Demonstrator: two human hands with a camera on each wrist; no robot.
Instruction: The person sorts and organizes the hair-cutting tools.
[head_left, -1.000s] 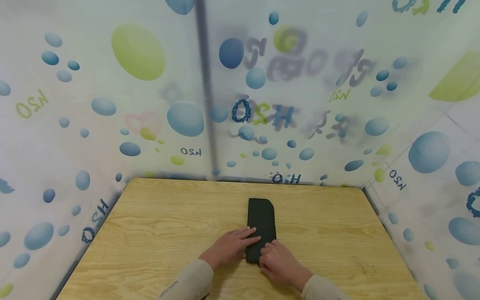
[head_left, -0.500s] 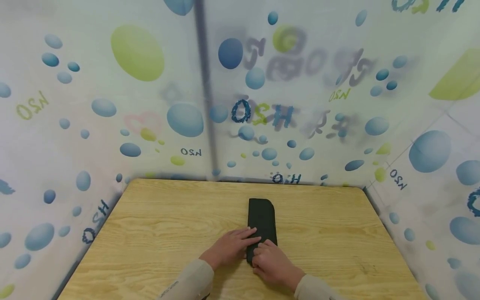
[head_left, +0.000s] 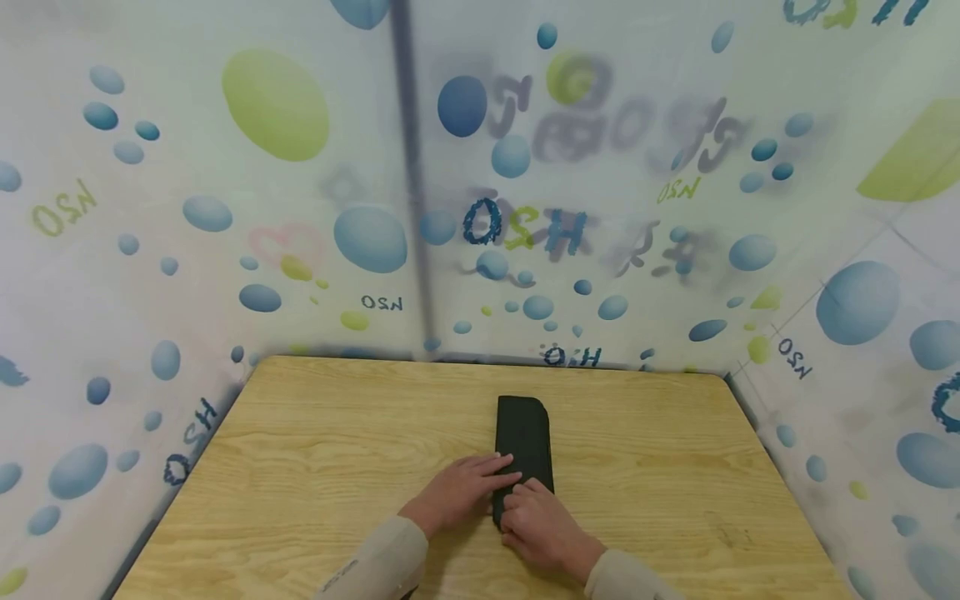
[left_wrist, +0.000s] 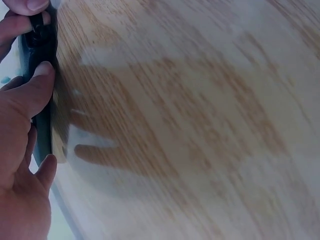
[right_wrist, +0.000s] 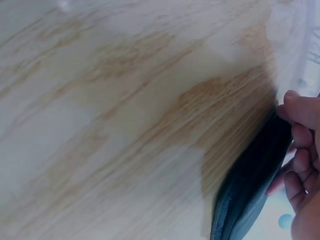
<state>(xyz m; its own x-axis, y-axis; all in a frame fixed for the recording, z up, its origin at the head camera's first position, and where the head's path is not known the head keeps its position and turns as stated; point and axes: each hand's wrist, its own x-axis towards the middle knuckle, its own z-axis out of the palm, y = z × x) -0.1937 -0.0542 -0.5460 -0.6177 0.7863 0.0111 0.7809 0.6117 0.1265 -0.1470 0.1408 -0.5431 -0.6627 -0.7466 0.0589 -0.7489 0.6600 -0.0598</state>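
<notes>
A long flat black zip case [head_left: 522,433] with one rounded far corner lies on the wooden table. My left hand [head_left: 459,492] rests on it from the left, its straight fingers laid across the top; in the left wrist view its thumb touches the case's side. At the near end, my right hand [head_left: 542,525] has its fingers curled. The left wrist view shows that hand's thumb and finger pinching a small black zipper pull [left_wrist: 38,24] at the case's edge. In the right wrist view the right hand [right_wrist: 306,155] hides that end of the case.
The wooden table [head_left: 337,433] stretches out around the case, with its far edge close to the back wall [head_left: 300,192]. Walls printed with blue and green bubbles stand on the left, back and right.
My right hand has shifted left along the near end of the case, mostly during the first half second. The left hand and the case have stayed in place.
</notes>
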